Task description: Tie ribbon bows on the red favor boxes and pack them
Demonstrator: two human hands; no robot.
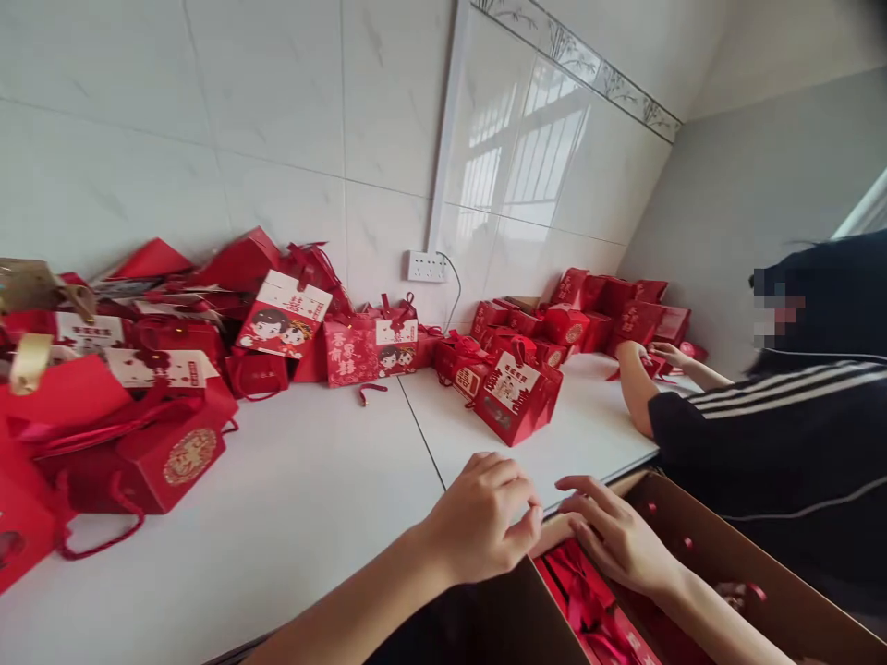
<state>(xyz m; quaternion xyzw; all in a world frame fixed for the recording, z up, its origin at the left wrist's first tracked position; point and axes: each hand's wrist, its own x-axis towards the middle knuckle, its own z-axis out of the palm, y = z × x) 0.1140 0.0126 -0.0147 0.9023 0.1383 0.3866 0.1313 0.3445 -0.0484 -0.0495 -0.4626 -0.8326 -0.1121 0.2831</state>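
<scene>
My left hand [489, 513] hovers over the table's front edge, beside the cardboard carton [533, 605]. Its fingers are loosely curled and nothing shows in them. Over the carton's far left corner is my right hand [616, 536], fingers stretched out and holding nothing that I can see. Its fingertips are by the carton's rim; whether they touch it I cannot tell. Below it, inside the carton, lie red gift boxes with ribbons [582, 591]. A red gift box with a white printed label [516, 397] stands on the table just beyond my hands.
Many red gift boxes [187, 462] are piled along the left and the wall. More red boxes [589, 309] are stacked at the back right. Another person [776, 406] handles a red box there. A small dark red cord [372, 392] lies on the white tabletop [311, 499]. A power strip [426, 267] is on the wall.
</scene>
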